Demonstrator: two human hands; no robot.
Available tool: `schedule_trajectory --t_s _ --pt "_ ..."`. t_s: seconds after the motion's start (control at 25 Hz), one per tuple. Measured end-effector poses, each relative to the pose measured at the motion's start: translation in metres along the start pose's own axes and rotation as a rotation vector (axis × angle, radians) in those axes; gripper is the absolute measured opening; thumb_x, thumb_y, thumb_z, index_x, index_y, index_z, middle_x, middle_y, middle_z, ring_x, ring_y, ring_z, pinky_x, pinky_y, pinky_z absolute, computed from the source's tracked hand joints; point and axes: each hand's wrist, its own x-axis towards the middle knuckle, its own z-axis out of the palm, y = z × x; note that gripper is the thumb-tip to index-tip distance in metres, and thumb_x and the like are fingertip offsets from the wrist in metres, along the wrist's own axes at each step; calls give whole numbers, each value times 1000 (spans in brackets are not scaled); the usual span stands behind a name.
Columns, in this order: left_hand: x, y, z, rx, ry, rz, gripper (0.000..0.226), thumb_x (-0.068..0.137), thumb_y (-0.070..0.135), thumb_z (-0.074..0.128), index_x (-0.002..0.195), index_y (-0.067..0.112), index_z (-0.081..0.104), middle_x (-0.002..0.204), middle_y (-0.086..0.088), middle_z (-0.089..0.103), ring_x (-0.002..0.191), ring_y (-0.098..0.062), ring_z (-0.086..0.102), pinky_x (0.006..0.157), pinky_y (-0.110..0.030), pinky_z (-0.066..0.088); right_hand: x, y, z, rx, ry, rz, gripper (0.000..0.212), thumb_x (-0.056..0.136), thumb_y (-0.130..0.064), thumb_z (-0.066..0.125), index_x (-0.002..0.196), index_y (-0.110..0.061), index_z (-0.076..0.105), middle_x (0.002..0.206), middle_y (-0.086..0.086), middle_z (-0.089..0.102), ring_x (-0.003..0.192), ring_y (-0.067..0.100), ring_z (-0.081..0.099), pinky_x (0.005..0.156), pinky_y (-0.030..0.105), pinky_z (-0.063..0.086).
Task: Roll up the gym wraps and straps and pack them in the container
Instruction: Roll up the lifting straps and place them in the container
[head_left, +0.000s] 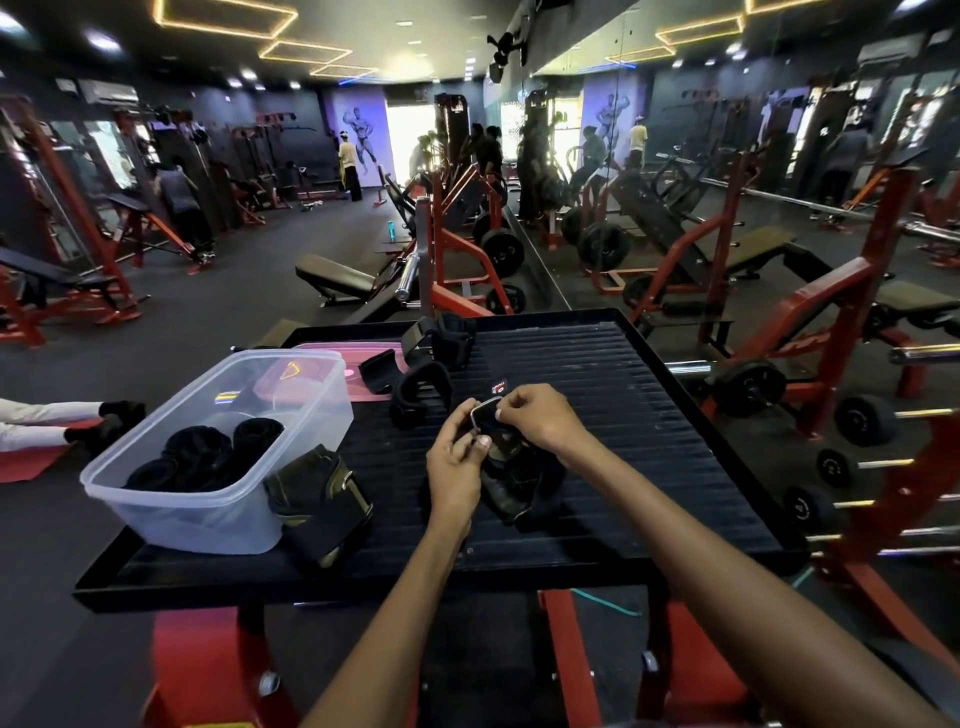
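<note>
Black ribbed platform (623, 467): the surface I work on, with the strap I am handling lying near its middle, close to me.
Left hand (454, 467): my fingers curl round the near side of the wrist strap (506, 483), thumb pressed on its upper part just under the buckle.
Right hand (535, 421): fingertips pinch the metal buckle (485, 408) at the top end of the same strap; fingers bent and closed on it, not spread.
Step in hand: by my judgement I am starting on this strap, holding the buckle end as the point from which to roll; it lies loose and unrolled below my hands.
Next move calls for: turning the buckle end over onto the fabric and winding tight, with my left hand keeping the tail flat so the roll does not slacken.
Camouflage wrap (319, 501): folded but not rolled, touching the near right corner of the container.
Clear plastic container (218, 514): on the platform's left side, with several black rolled wraps (200, 457) already in it and room left.
Loose black straps (421, 389): a few unrolled, beyond my hands, still to be done.
Pink lid (363, 387): flat behind the container, partly under the far straps.
Progress: I reckon roughly half packed.
</note>
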Motion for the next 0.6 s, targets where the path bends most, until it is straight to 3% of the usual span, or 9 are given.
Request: schedule_trajectory --t_s 0.12,0.2,0.28,0.36,0.48,0.6 --pt "-2 2 1 22 -19 40 53 85 -15 52 112 30 59 105 -4 67 91 -8 61 82 -11 49 -1 -4 13 -229 77 -134 9 94 -18 46 99 -12 46 104 7 53 90 26 56 73 36 44" --pt "-1 1 0 31 -7 47 53 83 -17 51 112 27 59 112 -2 65 97 -8 62 84 -10 48 1 -2 22 -393 95 -229 19 95 -17 41 113 -10 46 118 11 44 104 31 51 81 39 44" --pt "0 0 0 58 12 59 52 83 -19 51 113 23 59 116 -3 64 101 -11 62 87 -12 48 9 1 25 -464 23 -229 35 93 -17 43 128 -14 43 129 9 44 119 29 43 97 41 38" --pt "0 -3 0 127 45 114 52 82 -19 51 114 21 59 122 -4 61 110 -15 60 92 -15 46 15 3 24 -252 -95 -124 40 90 -17 47 129 -21 47 121 1 56 120 24 47 107 45 33" --pt "-1 -2 2 143 117 131 54 81 -19 54 123 15 52 126 -6 55 105 -10 60 84 -7 46 18 7 23 147 -114 -28 32 87 -16 52 118 -19 58 100 -3 60 105 19 57 98 34 42" --pt "-1 -3 2 106 124 126 61 80 -17 58 129 16 44 130 -4 48 102 -15 62 78 -9 49 20 9 18 132 -132 -43 30 88 -29 60 113 -11 64 103 1 63 100 15 58 88 28 42"
